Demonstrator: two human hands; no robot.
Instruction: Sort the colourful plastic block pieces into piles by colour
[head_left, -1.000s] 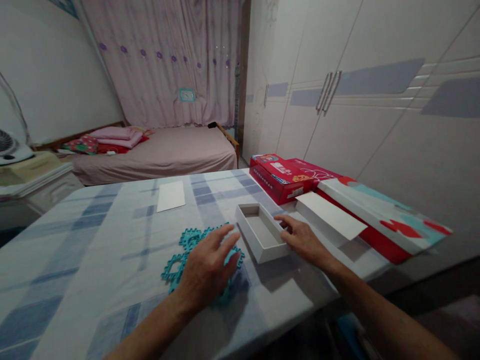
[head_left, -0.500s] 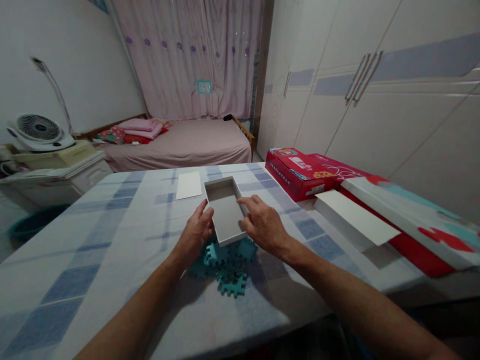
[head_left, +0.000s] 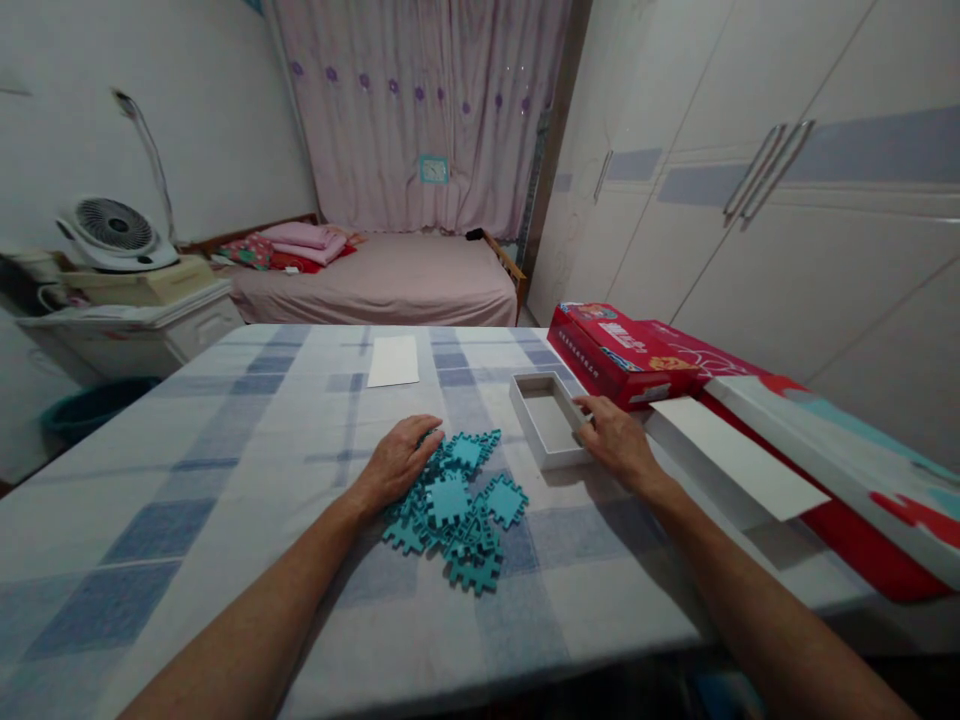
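A heap of teal interlocking tiles (head_left: 448,500) with notched edges lies on the table in front of me. My left hand (head_left: 405,455) rests palm down along the heap's left side, fingers stretched forward and touching the outer tiles, gripping none that I can see. To the right of the heap, a shallow white open-topped box (head_left: 551,425) stands at table level, its inside bare. My right hand (head_left: 616,440) pinches that box's right wall, thumb and fingers on either side of the rim.
A white card (head_left: 394,361) lies farther back on the checked tablecloth (head_left: 247,440). Along the right side are a red box (head_left: 622,352), a long white folded card piece (head_left: 739,455) and a large red and white box (head_left: 840,470). The table's near edge runs below my forearms.
The white box has gone from above the tiles to their right, carried by my right hand. My left hand has let go of it and come down beside the heap, now fully uncovered.
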